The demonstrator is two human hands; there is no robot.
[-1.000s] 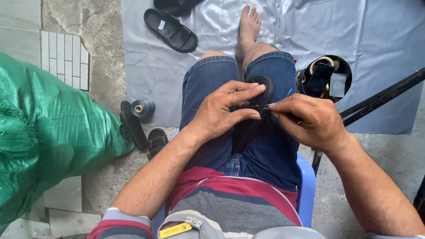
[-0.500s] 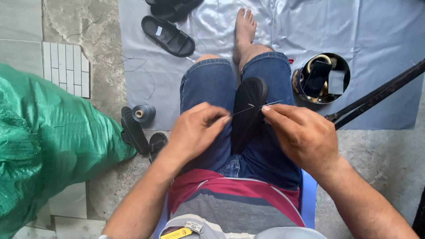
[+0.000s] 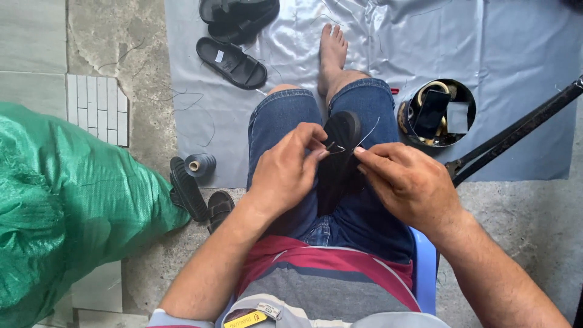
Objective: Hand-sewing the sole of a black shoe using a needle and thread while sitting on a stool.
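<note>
A black shoe sole (image 3: 337, 159) stands on edge on my lap, between my jeans-clad thighs. My left hand (image 3: 285, 173) pinches a thin needle or hook at the sole's upper edge. My right hand (image 3: 408, 182) grips the sole's right side with fingertips closed on a pale thread (image 3: 368, 132) that curves up from the sole. Both hands meet at the sole's top rim.
A spool of blue-grey thread (image 3: 199, 164) stands on the floor at left beside black sandals (image 3: 193, 193). More black sandals (image 3: 232, 61) lie on a grey sheet (image 3: 388, 42). A round tin of tools (image 3: 438, 113), a black bar (image 3: 516, 130) and a green sack (image 3: 67, 206) surround me.
The sole has turned from lying flat under my hands to standing on edge. My left hand has shifted left and pulled back, and the thread now shows above the sole.
</note>
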